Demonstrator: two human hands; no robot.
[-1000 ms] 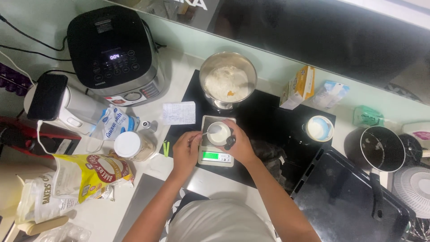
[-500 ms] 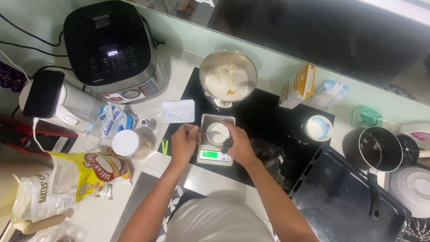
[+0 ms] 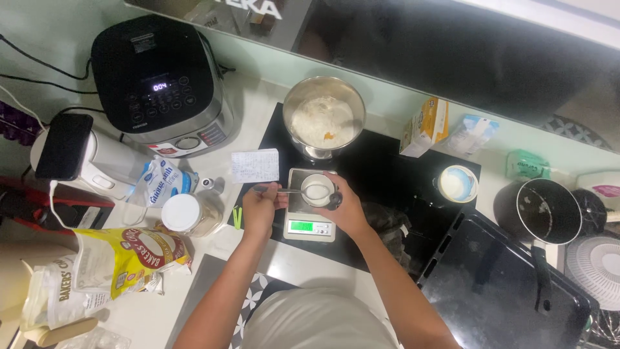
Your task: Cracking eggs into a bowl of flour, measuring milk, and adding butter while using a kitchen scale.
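Left hand drawn leftward gripping spoon, right hand seemingly clasping cup, cluttered counter

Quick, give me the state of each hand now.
Left hand: closed, holding a spoon.
Right hand: curled around the small cup on the scale.

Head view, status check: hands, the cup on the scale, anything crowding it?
Left hand holds a spoon over the small cup. Right hand steadies the cup on the kitchen scale. Steel bowl sits just behind, apart from it.
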